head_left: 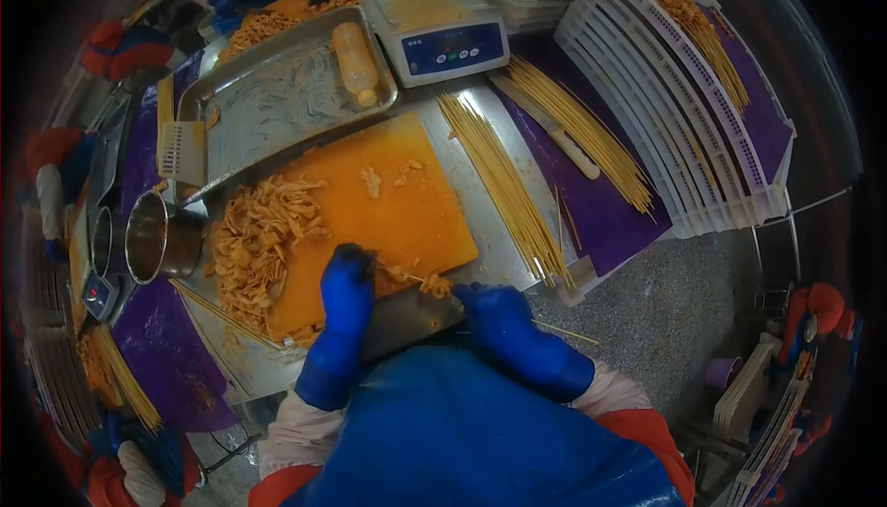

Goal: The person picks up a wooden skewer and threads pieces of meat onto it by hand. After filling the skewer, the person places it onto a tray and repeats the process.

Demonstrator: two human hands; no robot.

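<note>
My right hand, in a blue glove, is closed around a bamboo skewer; its bare end sticks out to the right behind the hand. Folded strips of marinated meat are threaded on it between my hands. My left hand, also blue-gloved, has its fingers pinched at a meat strip by the skewer's other end; the fingertips partly hide it. Both hands are above the near edge of an orange cutting board. A heap of marinated meat strips lies on the board's left side, beside my left hand.
Behind the board are a metal tray holding a bottle, and a scale. Bundled skewers and a knife lie right, near stacked white crates. A steel pot stands left. Other people work around.
</note>
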